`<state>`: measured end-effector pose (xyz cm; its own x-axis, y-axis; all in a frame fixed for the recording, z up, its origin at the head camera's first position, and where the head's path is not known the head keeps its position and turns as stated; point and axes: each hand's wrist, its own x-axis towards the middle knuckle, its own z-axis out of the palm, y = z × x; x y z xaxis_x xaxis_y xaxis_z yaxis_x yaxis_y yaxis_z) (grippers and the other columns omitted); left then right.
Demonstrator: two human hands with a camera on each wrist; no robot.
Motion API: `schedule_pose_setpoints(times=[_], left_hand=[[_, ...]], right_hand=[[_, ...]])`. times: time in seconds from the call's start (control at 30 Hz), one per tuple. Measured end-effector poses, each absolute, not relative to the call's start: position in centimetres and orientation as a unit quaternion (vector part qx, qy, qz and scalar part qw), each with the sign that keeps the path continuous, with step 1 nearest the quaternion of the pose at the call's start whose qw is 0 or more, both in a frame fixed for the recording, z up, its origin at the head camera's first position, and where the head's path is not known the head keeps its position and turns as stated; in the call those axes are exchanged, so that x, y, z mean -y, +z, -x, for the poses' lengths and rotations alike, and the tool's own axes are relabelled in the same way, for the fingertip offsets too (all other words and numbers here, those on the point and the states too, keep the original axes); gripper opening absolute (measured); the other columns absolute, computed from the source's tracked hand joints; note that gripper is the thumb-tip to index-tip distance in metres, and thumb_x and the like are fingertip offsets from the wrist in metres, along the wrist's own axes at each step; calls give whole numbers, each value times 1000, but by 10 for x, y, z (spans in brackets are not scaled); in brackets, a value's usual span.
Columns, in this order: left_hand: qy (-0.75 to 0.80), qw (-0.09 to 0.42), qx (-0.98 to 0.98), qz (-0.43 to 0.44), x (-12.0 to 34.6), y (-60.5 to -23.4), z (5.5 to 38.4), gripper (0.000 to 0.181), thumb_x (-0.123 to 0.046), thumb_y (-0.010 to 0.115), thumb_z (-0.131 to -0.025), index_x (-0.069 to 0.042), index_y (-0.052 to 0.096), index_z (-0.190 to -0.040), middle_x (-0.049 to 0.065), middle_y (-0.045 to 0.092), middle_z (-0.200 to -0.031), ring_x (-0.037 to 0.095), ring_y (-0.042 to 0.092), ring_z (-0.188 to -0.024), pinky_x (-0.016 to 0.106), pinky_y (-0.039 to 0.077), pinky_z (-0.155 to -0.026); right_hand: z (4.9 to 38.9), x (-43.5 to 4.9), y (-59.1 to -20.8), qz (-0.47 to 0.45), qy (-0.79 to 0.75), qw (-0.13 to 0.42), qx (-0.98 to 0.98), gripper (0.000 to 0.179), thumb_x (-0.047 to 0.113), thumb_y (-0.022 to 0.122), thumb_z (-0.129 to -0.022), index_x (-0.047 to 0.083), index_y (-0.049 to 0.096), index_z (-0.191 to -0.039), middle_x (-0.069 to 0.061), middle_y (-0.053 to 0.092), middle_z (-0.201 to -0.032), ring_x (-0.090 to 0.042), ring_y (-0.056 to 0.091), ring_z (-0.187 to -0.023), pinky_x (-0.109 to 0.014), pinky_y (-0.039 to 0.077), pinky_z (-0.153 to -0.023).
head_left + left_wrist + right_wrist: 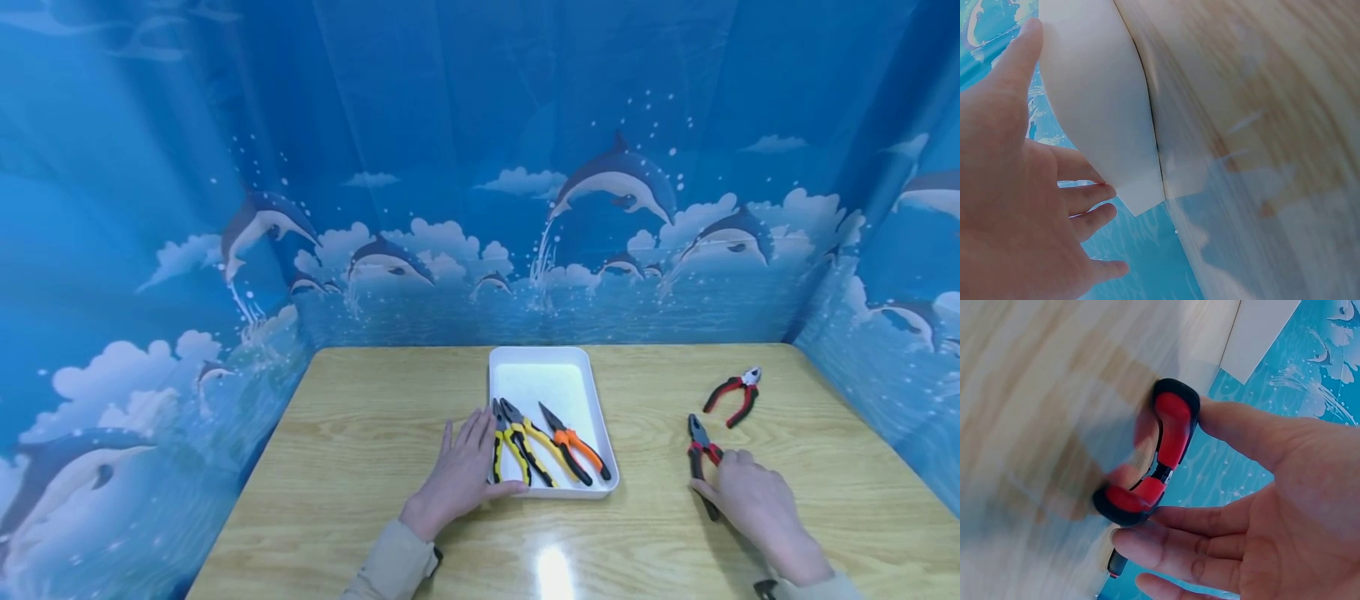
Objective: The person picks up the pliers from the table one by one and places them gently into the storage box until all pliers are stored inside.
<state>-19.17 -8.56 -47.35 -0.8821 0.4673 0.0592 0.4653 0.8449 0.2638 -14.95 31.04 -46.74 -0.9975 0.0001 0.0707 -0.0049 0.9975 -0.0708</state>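
My left hand [467, 467] lies against the left side of a white tray [536, 382], its thumb along the front rim. The left wrist view shows the fingers fairly straight against the tray wall [1097, 106]. Inside the tray are two yellow-and-black pliers [513, 454] [551, 450] and orange-and-black long-nose pliers [576, 446]. To the right, my right hand [753, 500] grips red-and-black pliers [697, 454] by the handles, between thumb and fingers. These handles [1174, 428] are spread apart in the right wrist view, close to the tabletop.
A second pair of red-and-black pliers [738, 396] lies on the wooden table [390, 400], beyond the right hand. A blue curtain [465, 167] with dolphins hangs behind the table and at both sides.
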Motion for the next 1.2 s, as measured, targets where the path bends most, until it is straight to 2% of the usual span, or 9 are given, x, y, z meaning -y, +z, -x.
schedule_pose_setpoints(times=[0.17, 0.6, 1.2], left_hand=[[138, 7, -960, -242, 85, -473, 192, 110, -74, 57, -87, 4, 24, -158, 22, 18, -166, 40, 19, -153, 67, 11, -120], [143, 10, -960, -241, 85, -472, 192, 109, -73, 58, -87, 4, 25, -158, 22, 18, -166, 40, 18, -153, 67, 10, -120], [141, 10, -960, -242, 86, -473, 192, 112, -75, 56, -87, 4, 22, -158, 21, 17, -167, 39, 18, -153, 67, 11, -120]], right_hand=[[151, -308, -468, -3, 39, 31, 999, 59, 42, 75, -89, -12, 53, -81, -19, 49, -72, -33, 54, -57, -50, 47, -50], [158, -297, -465, 6, 32, 0, 999, 62, 43, 75, -90, -16, 54, -87, -18, 50, -75, -31, 54, -62, -51, 49, -56], [161, -282, -462, -1, 27, 3, 1000, 60, 43, 75, -89, -14, 55, -87, -16, 50, -74, -27, 53, -61, -47, 49, -55]])
